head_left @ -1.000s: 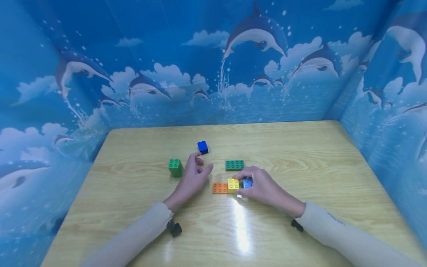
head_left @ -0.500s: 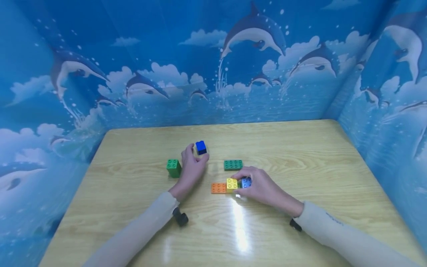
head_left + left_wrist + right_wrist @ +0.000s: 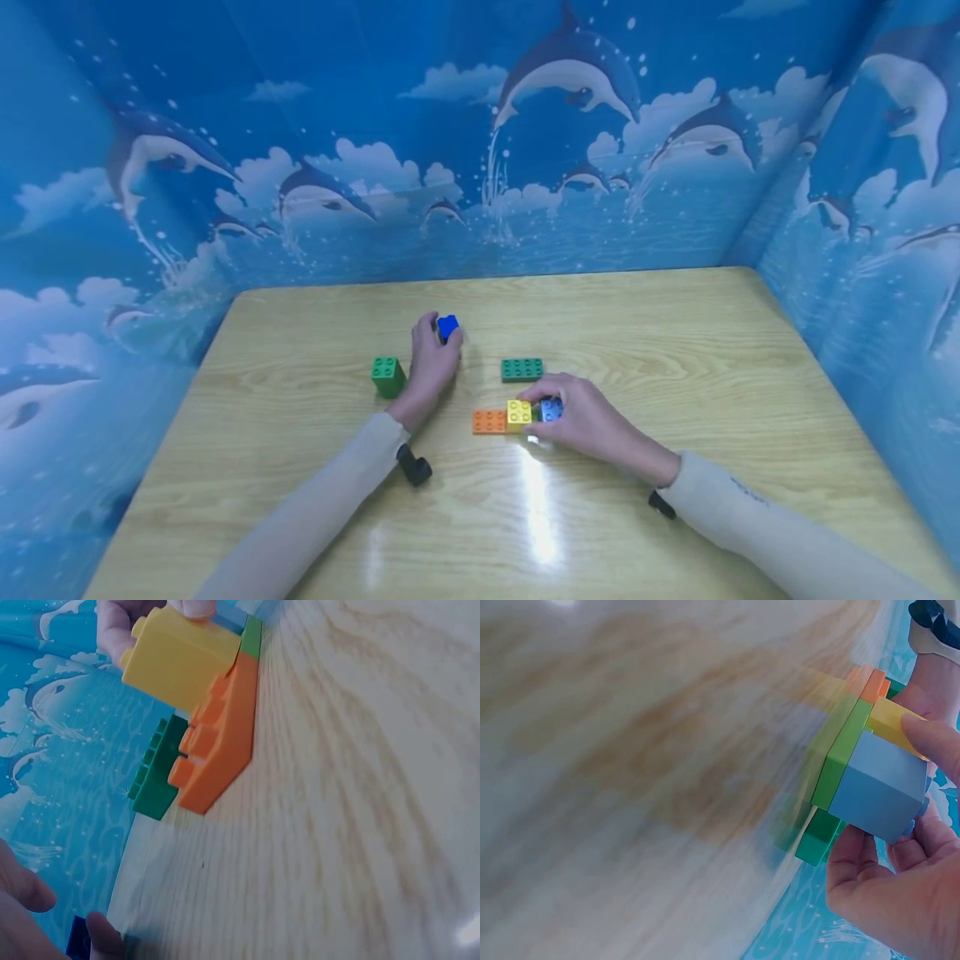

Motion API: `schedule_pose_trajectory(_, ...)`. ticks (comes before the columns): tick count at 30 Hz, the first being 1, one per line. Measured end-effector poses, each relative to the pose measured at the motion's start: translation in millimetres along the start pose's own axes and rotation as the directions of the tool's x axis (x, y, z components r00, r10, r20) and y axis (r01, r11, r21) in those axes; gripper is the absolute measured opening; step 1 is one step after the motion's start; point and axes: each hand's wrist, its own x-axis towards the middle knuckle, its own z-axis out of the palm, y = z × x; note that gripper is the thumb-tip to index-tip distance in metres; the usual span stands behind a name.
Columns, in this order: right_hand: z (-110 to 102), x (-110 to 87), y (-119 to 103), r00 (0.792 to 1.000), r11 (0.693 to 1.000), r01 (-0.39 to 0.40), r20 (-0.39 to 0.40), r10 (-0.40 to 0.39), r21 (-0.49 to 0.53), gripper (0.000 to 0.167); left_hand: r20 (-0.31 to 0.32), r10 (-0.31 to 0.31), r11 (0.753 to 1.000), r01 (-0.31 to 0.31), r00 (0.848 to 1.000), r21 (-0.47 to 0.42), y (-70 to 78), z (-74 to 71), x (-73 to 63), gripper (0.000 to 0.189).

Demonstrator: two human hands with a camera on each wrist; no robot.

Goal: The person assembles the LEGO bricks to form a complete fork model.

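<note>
My left hand is at the far left-centre of the table, thumb and fingers around a dark blue toy building block; only a sliver of that block shows in the left wrist view. My right hand pinches a yellow block between thumb and fingers. The yellow block sits at the right end of an orange block. Beside it stands a lighter blue block on a light green block, partly under my right hand in the head view.
A dark green flat block lies just behind the joined blocks. Left of my left wrist stands a tall green block. The wooden table is bordered by a dolphin-print curtain at the back and sides.
My left hand has moved away from me to the dark blue block and closed around it; the block now looks slightly turned. My right hand stays at the yellow block.
</note>
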Motion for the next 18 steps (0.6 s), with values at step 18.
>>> schedule_pose_trajectory(18,0.7,-1.0,1.9,1.0,1.0,-0.009,0.001,0.009,0.006,0.039,-0.027,0.024,0.998,-0.025,0.999,-0.049,-7.2,-0.9,10.3,0.045)
